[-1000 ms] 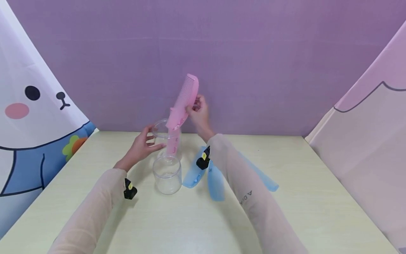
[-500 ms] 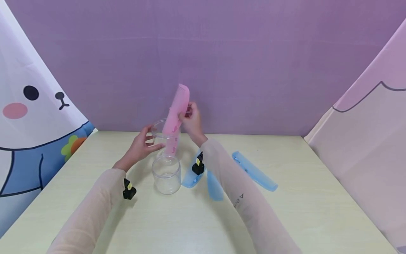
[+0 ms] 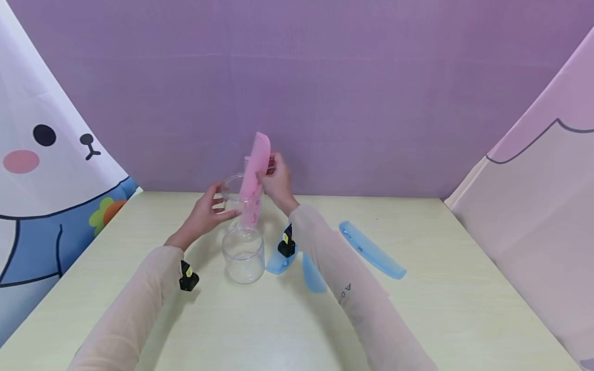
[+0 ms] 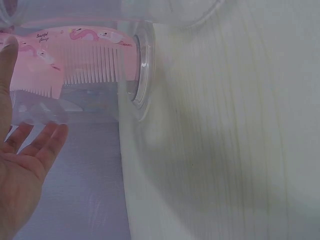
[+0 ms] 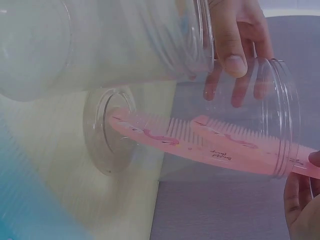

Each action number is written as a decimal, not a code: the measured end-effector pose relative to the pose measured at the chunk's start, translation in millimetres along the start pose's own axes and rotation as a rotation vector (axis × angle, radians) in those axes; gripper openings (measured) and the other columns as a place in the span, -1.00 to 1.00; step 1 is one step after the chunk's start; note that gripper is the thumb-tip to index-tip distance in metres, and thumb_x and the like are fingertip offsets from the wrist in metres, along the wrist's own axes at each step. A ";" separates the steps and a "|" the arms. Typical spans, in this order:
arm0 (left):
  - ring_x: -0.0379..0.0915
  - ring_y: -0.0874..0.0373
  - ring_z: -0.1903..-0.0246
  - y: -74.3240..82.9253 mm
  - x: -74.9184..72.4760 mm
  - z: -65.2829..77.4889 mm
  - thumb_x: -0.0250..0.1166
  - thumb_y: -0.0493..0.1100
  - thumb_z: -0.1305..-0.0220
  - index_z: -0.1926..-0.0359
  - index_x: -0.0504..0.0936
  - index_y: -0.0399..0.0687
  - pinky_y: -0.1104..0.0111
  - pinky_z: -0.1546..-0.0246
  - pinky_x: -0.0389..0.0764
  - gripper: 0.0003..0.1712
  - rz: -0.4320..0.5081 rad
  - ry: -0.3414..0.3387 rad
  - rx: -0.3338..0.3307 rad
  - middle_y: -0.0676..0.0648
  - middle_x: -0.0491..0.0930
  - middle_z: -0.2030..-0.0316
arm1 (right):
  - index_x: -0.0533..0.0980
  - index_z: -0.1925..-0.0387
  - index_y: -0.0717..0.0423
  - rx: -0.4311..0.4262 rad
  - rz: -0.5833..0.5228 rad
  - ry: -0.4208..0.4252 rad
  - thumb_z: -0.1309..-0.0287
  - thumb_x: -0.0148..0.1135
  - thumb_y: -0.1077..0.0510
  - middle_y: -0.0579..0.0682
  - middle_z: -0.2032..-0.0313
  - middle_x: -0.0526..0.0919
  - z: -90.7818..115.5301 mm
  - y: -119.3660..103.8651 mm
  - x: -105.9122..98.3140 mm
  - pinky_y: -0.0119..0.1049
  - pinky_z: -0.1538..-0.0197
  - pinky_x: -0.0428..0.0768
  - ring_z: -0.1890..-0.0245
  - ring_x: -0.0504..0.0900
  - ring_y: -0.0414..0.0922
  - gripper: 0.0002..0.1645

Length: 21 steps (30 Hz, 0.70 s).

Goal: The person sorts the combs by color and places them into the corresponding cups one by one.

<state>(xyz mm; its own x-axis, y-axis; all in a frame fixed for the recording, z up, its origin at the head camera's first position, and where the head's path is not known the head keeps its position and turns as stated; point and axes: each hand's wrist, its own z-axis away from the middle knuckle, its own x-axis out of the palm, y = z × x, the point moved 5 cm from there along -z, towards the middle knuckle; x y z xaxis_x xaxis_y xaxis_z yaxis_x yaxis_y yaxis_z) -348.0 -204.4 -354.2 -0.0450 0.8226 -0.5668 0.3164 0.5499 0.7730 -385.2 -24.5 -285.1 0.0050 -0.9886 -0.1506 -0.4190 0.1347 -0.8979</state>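
My left hand point(image 3: 204, 212) holds a clear round jar point(image 3: 230, 186) at the back of the table, thumb on the near side and fingers on the far side. Inside it a pink comb with a flamingo print point(image 5: 150, 137) leans with its end at the jar's bottom. Between thumb and fingers, my right hand point(image 3: 278, 181) pinches a second pink comb point(image 3: 258, 162), its lower part inside the jar and its upper part above the rim. A second clear jar point(image 3: 244, 260) stands just in front of the first.
One blue comb point(image 3: 373, 250) lies right of my right sleeve. Two more, a blue comb point(image 3: 280, 263) and another blue comb point(image 3: 313, 275), are partly hidden under that arm. A purple backdrop point(image 3: 371, 103) rises behind the table's back edge point(image 3: 394, 198).
My right hand has moved down and left, lowering its pink comb into the jar beside the other pink one. The left hand and both jars have stayed in place.
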 end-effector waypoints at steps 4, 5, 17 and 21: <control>0.26 -0.33 -0.16 0.5 -0.2 0.0 0.41 -0.03 0.02 -0.32 -0.03 -0.21 0.01 -0.06 0.47 0.03 -0.004 -0.002 -0.003 -0.31 0.16 -0.23 | 0.38 0.10 0.23 0.006 0.031 0.010 0.04 0.18 0.46 0.17 0.19 0.54 -1.6 1.1 0.7 -0.42 0.25 0.63 0.25 0.55 -0.06 -0.60; 0.26 -0.33 -0.16 0.7 -0.2 0.0 0.41 -0.04 0.02 -0.32 -0.03 -0.21 0.01 -0.06 0.47 0.03 -0.004 -0.002 -0.004 -0.31 0.16 -0.23 | 0.38 0.10 0.23 0.006 0.038 0.012 0.05 0.18 0.46 0.17 0.19 0.55 -2.2 1.5 0.8 -0.44 0.25 0.63 0.25 0.55 -0.06 -0.60; 0.27 -0.33 -0.15 1.2 0.5 -1.3 0.41 -0.03 0.03 -0.33 -0.04 -0.20 0.01 -0.07 0.47 0.05 0.011 -0.001 0.003 -0.32 0.17 -0.23 | 0.39 0.14 0.27 -0.007 0.073 0.007 0.06 0.21 0.46 0.16 0.25 0.54 -4.3 5.4 2.5 -0.45 0.21 0.62 0.25 0.56 -0.05 -0.62; 0.28 -0.33 -0.14 1.1 0.5 -1.5 0.42 -0.03 0.04 -0.33 -0.03 -0.21 0.02 -0.06 0.48 0.05 0.008 -0.001 0.008 -0.33 0.17 -0.23 | 0.40 0.14 0.26 -0.007 0.087 0.013 0.06 0.22 0.45 0.16 0.26 0.55 -5.6 5.8 3.7 -0.47 0.22 0.61 0.26 0.57 -0.05 -0.63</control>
<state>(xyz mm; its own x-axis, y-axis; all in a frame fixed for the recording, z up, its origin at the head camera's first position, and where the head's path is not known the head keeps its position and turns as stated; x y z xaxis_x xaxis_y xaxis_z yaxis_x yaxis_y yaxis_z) -349.2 -203.2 -353.2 -0.0412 0.8269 -0.5608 0.3244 0.5420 0.7752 -392.7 -27.8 -288.5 -0.0431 -0.9740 -0.2224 -0.4236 0.2195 -0.8789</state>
